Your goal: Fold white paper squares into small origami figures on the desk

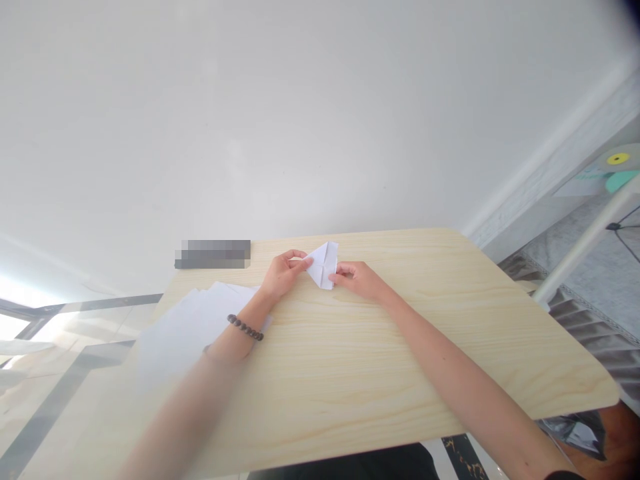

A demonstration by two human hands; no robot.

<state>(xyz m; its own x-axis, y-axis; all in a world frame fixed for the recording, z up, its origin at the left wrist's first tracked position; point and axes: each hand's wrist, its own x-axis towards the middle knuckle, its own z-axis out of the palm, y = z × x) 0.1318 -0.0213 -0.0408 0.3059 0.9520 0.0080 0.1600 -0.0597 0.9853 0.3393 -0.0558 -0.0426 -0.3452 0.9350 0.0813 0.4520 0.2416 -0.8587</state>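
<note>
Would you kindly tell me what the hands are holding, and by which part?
A folded white paper: the left hand pinches its left corner, and the right hand grips its lower right edge, at the wooden table.

One folded paper (324, 265); one bracelet (245, 327); one table (400, 347).

Bare tabletop (425, 320) lies open beyond the right hand (360, 279); paper sheets (190, 327) crowd the left.
</note>
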